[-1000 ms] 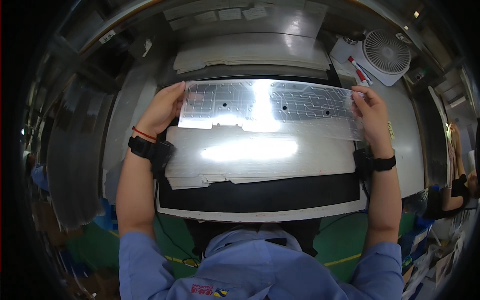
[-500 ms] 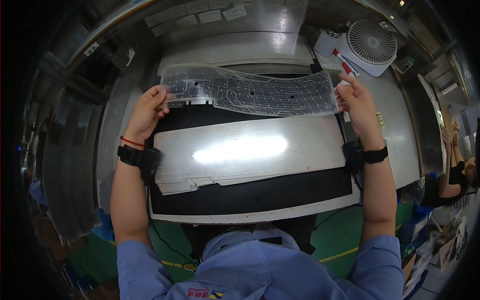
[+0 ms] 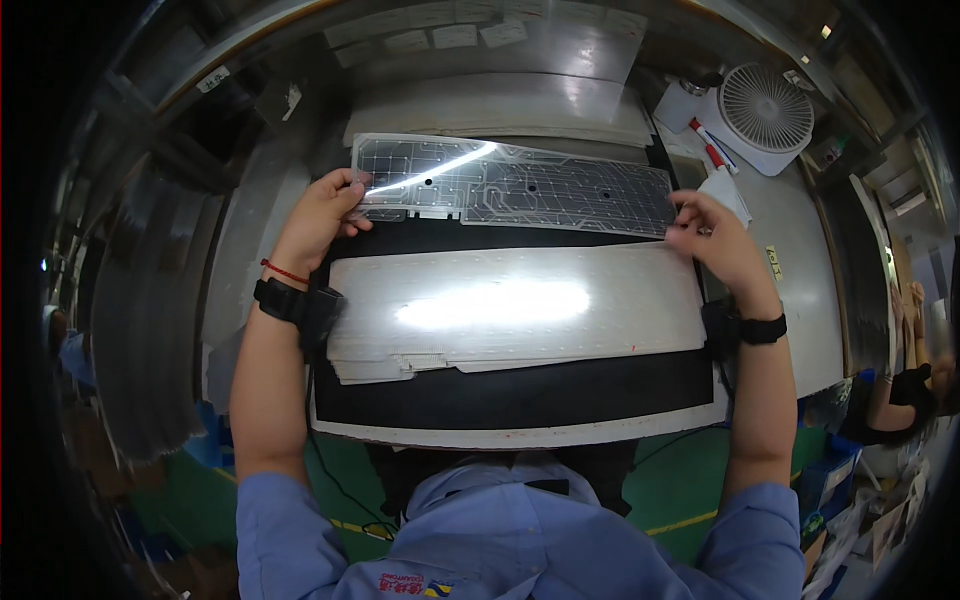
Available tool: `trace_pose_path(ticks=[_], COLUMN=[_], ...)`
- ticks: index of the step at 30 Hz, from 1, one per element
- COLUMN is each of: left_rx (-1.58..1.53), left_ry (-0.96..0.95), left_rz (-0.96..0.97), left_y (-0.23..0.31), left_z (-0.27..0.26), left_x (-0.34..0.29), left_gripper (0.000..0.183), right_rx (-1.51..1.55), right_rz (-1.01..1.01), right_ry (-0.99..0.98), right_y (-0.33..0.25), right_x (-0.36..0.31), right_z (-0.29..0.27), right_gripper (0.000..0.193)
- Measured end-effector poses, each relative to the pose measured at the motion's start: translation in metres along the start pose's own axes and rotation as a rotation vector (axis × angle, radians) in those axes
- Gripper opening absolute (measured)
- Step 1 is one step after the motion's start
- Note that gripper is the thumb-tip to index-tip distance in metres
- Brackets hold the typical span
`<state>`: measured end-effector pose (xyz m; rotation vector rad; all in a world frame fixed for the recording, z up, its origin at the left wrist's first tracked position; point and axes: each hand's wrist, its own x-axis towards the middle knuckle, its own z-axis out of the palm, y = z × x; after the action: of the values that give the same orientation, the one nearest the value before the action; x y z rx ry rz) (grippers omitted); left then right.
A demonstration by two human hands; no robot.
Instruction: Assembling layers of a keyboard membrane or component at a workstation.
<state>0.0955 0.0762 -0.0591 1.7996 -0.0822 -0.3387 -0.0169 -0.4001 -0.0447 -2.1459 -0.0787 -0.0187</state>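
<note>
Both hands are pinched shut on one thin printed circuit film (image 3: 515,185), left hand (image 3: 318,215) at 9 o'clock, right hand (image 3: 715,240) at 3, lifted clear at 12 o'clock of the stack of sheets (image 3: 515,305) but not set down yet.

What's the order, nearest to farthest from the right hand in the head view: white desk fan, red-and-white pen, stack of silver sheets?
From the right hand:
1. Stack of silver sheets: just below-left, its right edge beside the hand.
2. Red-and-white pen: above the hand, on the table's far right.
3. White desk fan: farthest, top right corner.
</note>
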Motion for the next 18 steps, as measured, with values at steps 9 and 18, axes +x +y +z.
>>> trace_pose_path(ticks=[9,18], left_rx=[-0.038,-0.330], left_ry=[0.002,0.100], left_rz=[-0.011,0.120], left_y=[-0.004,-0.009], left_z=[-0.003,-0.005], left_x=[0.004,0.009], left_gripper=[0.024,0.030], right_rx=[-0.218,0.243], right_rz=[-0.105,-0.042], right_ry=[-0.227,0.064], right_y=[-0.015,-0.005], right_x=[-0.004,0.000], right_z=[0.003,0.005], right_gripper=[0.028,0.013])
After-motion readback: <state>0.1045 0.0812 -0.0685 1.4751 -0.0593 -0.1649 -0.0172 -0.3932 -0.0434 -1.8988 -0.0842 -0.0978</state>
